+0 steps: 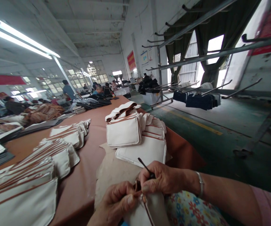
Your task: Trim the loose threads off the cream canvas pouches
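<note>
A cream pouch (155, 207) with brown trim lies low in front of me. My left hand (118, 201) is closed, pinching the brown edge at the pouch's top corner between thumb and fingers. Close beside it, my right hand (160, 177) pinches the same brown edge and also grips a thin black tool (145, 165), whose slim end points up and to the left. Its other end is hidden in the fingers, so its kind is unclear. Just beyond the hands, a stack of cream pouches (123, 130) rests on more pouches and a sheet of tan board (109, 166).
Rows of overlapping cream pouches (19, 201) cover the left side of the brown table (88, 160). A metal rack (196, 59) with prongs stands at the right, dark blue pieces (200, 101) hanging on it. Several people work farther back.
</note>
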`<state>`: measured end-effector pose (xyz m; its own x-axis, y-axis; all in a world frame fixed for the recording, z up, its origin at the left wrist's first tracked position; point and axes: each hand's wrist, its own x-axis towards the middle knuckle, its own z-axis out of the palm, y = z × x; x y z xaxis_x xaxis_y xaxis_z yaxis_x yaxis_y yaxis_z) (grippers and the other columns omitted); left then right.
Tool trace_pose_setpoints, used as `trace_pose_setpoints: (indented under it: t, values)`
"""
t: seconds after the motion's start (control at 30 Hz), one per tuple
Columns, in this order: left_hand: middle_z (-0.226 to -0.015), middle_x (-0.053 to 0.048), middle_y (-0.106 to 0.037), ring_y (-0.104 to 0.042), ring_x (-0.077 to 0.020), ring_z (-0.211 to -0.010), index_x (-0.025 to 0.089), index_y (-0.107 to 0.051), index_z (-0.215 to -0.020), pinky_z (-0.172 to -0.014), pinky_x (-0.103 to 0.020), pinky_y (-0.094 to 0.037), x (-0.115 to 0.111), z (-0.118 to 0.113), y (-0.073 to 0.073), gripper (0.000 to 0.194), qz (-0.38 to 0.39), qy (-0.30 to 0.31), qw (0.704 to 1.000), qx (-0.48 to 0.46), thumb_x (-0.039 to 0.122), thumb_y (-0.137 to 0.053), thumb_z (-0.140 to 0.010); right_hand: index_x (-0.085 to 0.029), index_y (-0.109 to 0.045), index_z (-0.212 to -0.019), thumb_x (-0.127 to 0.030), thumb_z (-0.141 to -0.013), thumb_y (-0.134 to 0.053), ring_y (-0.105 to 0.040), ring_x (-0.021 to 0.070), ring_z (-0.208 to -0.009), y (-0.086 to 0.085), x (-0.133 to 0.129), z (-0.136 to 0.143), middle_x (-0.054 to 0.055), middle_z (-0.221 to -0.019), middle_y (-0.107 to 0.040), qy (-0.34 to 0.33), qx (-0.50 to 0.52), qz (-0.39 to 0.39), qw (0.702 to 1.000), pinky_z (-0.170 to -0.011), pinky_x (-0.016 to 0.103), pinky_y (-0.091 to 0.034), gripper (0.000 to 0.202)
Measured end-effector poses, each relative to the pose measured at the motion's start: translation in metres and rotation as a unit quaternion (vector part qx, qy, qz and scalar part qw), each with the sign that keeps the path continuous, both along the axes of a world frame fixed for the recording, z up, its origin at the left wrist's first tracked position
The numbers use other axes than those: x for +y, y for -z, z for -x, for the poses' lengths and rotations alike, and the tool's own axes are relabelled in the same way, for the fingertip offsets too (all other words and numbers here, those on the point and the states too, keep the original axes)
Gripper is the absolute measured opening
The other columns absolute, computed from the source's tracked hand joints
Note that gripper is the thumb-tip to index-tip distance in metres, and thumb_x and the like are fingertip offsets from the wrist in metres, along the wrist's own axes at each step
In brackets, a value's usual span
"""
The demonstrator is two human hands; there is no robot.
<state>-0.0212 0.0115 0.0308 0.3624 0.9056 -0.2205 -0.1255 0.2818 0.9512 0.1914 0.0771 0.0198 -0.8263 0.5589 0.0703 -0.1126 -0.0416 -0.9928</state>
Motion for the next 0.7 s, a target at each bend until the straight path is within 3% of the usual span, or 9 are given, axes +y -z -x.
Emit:
trace_pose_setpoints:
  t: [0.1,0.2,0.27,0.33,0.43,0.5,0.57,0.63,0.7]
  values:
    - [-0.057,0.002,-0.050,-0.042,-0.0097,-0.054,0.015,-0.062,-0.064,-0.054,-0.021,-0.032,0.005,0.014,0.012,0.041,0.035,0.002,0.999,-0.008,0.048,-0.085,-0.065,-0.012,-0.061,-0.078,-0.054,-0.075,-0.075,-0.043,0.0068,-0.054,0.005,0.003,-0.007,-0.003,-0.065,-0.053,0.028,0.013,0.022,0.999,-0.050,0.018,-0.033,0.045]
    - [-0.061,0.000,-0.055,-0.048,-0.0129,-0.058,0.015,-0.061,-0.065,-0.057,-0.023,-0.036,0.005,0.023,0.014,0.044,0.037,0.004,0.999,-0.011,0.054,-0.083,-0.064,-0.012,-0.059,-0.079,-0.055,-0.075,-0.074,-0.044,0.0073,-0.053,0.007,0.013,-0.018,-0.002,-0.064,-0.054,0.047,0.004,0.033,0.998,-0.050,0.019,-0.035,0.045]
    - [-0.067,-0.002,-0.057,-0.049,-0.0145,-0.062,0.017,-0.058,-0.066,-0.058,-0.024,-0.035,0.005,0.022,0.006,0.046,-0.004,0.014,1.000,0.016,0.058,-0.078,-0.068,-0.011,-0.061,-0.078,-0.049,-0.078,-0.072,-0.046,0.0085,-0.055,0.001,0.023,-0.024,-0.002,-0.064,-0.055,0.056,-0.055,-0.038,0.996,-0.053,0.020,-0.038,0.039]
    - [-0.066,0.000,-0.053,-0.044,-0.0136,-0.062,0.017,-0.057,-0.066,-0.057,-0.023,-0.031,0.007,0.015,-0.009,0.044,-0.077,0.029,0.990,0.113,0.058,-0.071,-0.075,-0.010,-0.065,-0.081,-0.040,-0.082,-0.070,-0.051,0.0107,-0.063,-0.012,0.030,-0.026,0.000,-0.071,-0.059,0.085,-0.110,-0.167,0.976,-0.060,0.021,-0.041,0.030]
    - [-0.061,0.004,-0.042,-0.035,-0.0115,-0.059,0.016,-0.057,-0.065,-0.054,-0.023,-0.023,0.013,-0.002,-0.033,0.040,-0.177,0.039,0.946,0.270,0.051,-0.065,-0.084,-0.012,-0.067,-0.106,-0.039,-0.082,-0.071,-0.059,0.0158,-0.085,-0.034,0.028,-0.014,0.005,-0.096,-0.066,0.116,-0.090,-0.260,0.954,-0.077,0.026,-0.046,0.037]
    - [-0.065,0.003,-0.042,-0.035,-0.0121,-0.062,0.016,-0.057,-0.068,-0.055,-0.024,-0.025,0.018,-0.011,-0.043,0.037,-0.203,0.053,0.933,0.293,0.047,-0.060,-0.089,-0.015,-0.065,-0.113,-0.044,-0.072,-0.080,-0.059,0.0164,-0.088,-0.040,0.021,0.000,0.003,-0.100,-0.066,0.082,-0.069,-0.249,0.963,-0.078,0.025,-0.047,0.053]
    - [-0.070,0.002,-0.042,-0.035,-0.0131,-0.065,0.016,-0.058,-0.073,-0.057,-0.024,-0.026,0.020,-0.012,-0.042,0.038,-0.204,0.089,0.930,0.294,0.048,-0.053,-0.092,-0.015,-0.069,-0.102,-0.044,-0.060,-0.087,-0.057,0.0137,-0.075,-0.035,0.014,0.012,-0.002,-0.084,-0.064,0.038,-0.102,-0.231,0.967,-0.066,0.021,-0.045,0.054]
    - [-0.069,0.003,-0.038,-0.031,-0.0128,-0.063,0.015,-0.059,-0.072,-0.054,-0.025,-0.023,0.020,-0.001,-0.031,0.043,-0.178,0.130,0.926,0.306,0.052,-0.050,-0.092,-0.013,-0.070,-0.085,-0.040,-0.056,-0.089,-0.052,0.0106,-0.063,-0.025,0.011,0.018,-0.005,-0.067,-0.059,0.018,-0.148,-0.193,0.970,-0.055,0.018,-0.039,0.044]
    - [-0.063,0.004,-0.032,-0.026,-0.0115,-0.059,0.015,-0.058,-0.065,-0.051,-0.026,-0.017,0.017,0.018,-0.015,0.048,-0.123,0.154,0.925,0.325,0.058,-0.056,-0.087,-0.012,-0.070,-0.079,-0.036,-0.060,-0.086,-0.048,0.0084,-0.056,-0.015,0.011,0.015,-0.005,-0.060,-0.057,0.030,-0.158,-0.118,0.980,-0.051,0.017,-0.036,0.034]
